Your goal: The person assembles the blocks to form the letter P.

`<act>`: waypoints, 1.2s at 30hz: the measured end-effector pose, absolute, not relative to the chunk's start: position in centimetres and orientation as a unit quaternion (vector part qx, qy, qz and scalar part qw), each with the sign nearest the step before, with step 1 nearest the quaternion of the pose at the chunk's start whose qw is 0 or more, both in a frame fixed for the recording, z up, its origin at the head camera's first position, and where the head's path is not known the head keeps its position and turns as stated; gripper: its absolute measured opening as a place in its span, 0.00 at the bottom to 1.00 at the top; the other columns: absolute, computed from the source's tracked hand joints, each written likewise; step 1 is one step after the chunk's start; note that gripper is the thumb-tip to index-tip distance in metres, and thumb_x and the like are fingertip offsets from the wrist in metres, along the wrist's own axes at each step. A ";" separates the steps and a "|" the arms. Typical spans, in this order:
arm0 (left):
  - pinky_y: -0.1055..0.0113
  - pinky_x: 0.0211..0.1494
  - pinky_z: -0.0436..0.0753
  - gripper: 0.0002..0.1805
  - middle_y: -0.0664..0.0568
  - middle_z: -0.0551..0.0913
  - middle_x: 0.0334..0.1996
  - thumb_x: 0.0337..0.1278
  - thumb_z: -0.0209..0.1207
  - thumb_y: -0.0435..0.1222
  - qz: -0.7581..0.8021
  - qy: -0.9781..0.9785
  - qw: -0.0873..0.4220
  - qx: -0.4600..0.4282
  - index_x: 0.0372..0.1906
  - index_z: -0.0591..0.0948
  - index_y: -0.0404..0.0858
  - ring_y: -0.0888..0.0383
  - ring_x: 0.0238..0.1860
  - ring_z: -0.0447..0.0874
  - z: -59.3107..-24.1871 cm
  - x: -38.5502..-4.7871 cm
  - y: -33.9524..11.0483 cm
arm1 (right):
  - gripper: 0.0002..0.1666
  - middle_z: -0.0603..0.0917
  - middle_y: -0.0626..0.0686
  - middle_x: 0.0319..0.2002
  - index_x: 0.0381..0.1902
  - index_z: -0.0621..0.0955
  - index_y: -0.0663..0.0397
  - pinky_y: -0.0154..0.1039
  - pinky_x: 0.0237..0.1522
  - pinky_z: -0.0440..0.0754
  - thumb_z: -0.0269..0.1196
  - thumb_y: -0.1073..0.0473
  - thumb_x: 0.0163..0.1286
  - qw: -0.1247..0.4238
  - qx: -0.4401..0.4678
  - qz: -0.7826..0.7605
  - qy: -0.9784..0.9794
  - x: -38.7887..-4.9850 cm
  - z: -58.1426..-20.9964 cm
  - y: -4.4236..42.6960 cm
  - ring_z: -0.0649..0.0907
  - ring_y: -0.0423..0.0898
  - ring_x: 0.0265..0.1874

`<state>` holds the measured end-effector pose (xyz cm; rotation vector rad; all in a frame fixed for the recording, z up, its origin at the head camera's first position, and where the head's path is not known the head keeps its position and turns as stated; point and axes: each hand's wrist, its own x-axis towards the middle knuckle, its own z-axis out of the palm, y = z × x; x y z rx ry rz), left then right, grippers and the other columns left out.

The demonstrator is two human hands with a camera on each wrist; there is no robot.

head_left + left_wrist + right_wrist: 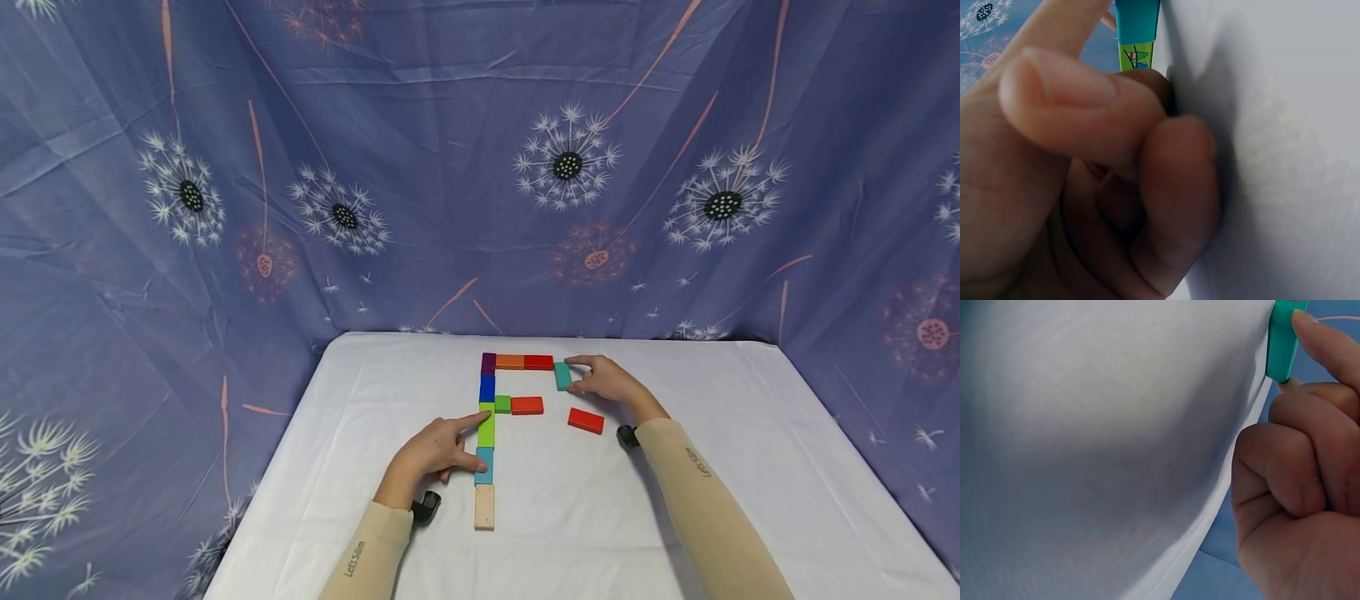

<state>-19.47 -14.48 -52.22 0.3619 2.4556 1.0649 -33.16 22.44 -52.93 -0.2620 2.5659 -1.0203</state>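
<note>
A teal wooden block [562,377] stands just right of the row's red end block [538,362]. My right hand [606,380] pinches this block between thumb and index finger, its other fingers curled in the right wrist view. On the left, my left hand [429,450] reaches to a column of blocks. Its straight index finger touches the lime green block [487,429] and its thumb touches the light blue block [484,467]. The column also has a purple block [488,364], a blue block [487,388] and, nearest me, a plain wooden block [484,507].
An orange block [510,362] joins the purple and red ones along the top. A green block [502,405] and a red block [527,406] branch right from the column. Another red block lies loose at a slant below the right hand. White cloth [570,517] covers the table; a patterned curtain [450,167] hangs behind.
</note>
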 end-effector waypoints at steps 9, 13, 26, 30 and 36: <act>0.66 0.21 0.68 0.51 0.56 0.73 0.15 0.48 0.82 0.48 0.384 0.887 0.222 0.126 0.79 0.71 0.61 0.58 0.08 0.71 -51.9 -19.5 -14.3 | 0.44 0.63 0.44 0.17 0.81 0.71 0.45 0.38 0.28 0.65 0.72 0.50 0.70 0.176 -0.101 -0.370 0.906 -32.7 -52.9 23.0 0.65 0.43 0.19; 0.66 0.21 0.68 0.51 0.55 0.73 0.14 0.48 0.82 0.48 0.381 0.888 0.223 0.128 0.80 0.71 0.60 0.58 0.08 0.71 -52.0 -19.5 -14.3 | 0.42 0.64 0.43 0.15 0.79 0.73 0.41 0.39 0.29 0.68 0.73 0.52 0.70 0.170 -0.109 -0.386 0.900 -32.0 -52.8 24.0 0.65 0.43 0.18; 0.66 0.22 0.70 0.51 0.55 0.74 0.14 0.49 0.81 0.48 0.378 0.890 0.218 0.134 0.80 0.70 0.60 0.58 0.09 0.72 -52.1 -19.4 -14.6 | 0.34 0.63 0.41 0.16 0.76 0.77 0.41 0.34 0.24 0.61 0.65 0.63 0.73 0.268 -0.182 -0.415 0.850 -29.7 -52.8 28.1 0.59 0.40 0.16; 0.66 0.22 0.70 0.51 0.55 0.74 0.14 0.49 0.81 0.48 0.380 0.889 0.219 0.133 0.80 0.70 0.60 0.58 0.09 0.72 -52.2 -19.3 -14.5 | 0.35 0.62 0.40 0.15 0.77 0.76 0.44 0.32 0.22 0.61 0.66 0.63 0.74 0.313 -0.184 -0.419 0.832 -29.5 -52.9 28.7 0.58 0.38 0.14; 0.67 0.21 0.69 0.52 0.55 0.75 0.13 0.49 0.81 0.48 0.379 0.889 0.218 0.139 0.81 0.70 0.59 0.59 0.08 0.73 -52.0 -19.4 -14.5 | 0.38 0.63 0.40 0.16 0.78 0.74 0.48 0.31 0.23 0.62 0.70 0.61 0.72 0.347 -0.212 -0.418 0.813 -29.4 -52.5 28.2 0.60 0.38 0.15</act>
